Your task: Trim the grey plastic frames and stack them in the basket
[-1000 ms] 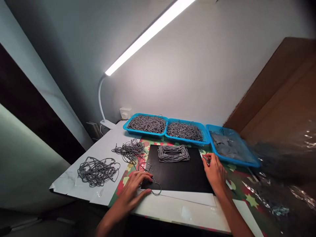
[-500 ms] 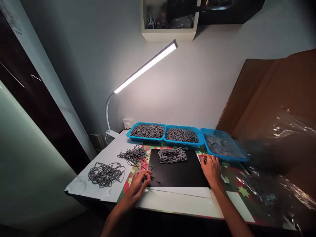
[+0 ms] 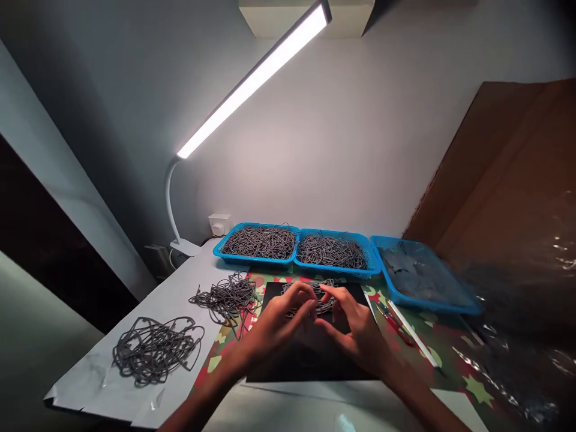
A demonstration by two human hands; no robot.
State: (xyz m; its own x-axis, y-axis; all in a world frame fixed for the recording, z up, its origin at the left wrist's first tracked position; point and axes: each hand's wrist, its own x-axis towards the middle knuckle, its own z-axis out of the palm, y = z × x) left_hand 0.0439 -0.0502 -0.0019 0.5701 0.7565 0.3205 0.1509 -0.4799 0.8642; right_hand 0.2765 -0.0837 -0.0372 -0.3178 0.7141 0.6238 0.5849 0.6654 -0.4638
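My left hand (image 3: 279,321) and my right hand (image 3: 353,327) meet over the black mat (image 3: 288,366) at the table's middle. Their fingertips are pinched together on a thin grey wire-like piece (image 3: 320,307), held just in front of the stack of grey rectangular frames (image 3: 327,284). The hands hide most of that stack. Two loose heaps of the same grey pieces lie to the left: one (image 3: 229,296) near the mat, one (image 3: 153,348) nearer the table's left edge.
Three blue trays stand along the wall: two (image 3: 258,243) (image 3: 332,251) full of grey pieces, a third (image 3: 423,277) with grey sheets. A clamp lamp (image 3: 252,81) arches overhead. Red-handled tool (image 3: 396,318) lies right of the mat. Cardboard (image 3: 508,174) and plastic wrap fill the right.
Both hands left the mat's side edges and came together at its middle, pinching a grey piece. The camera tilted down and closer.
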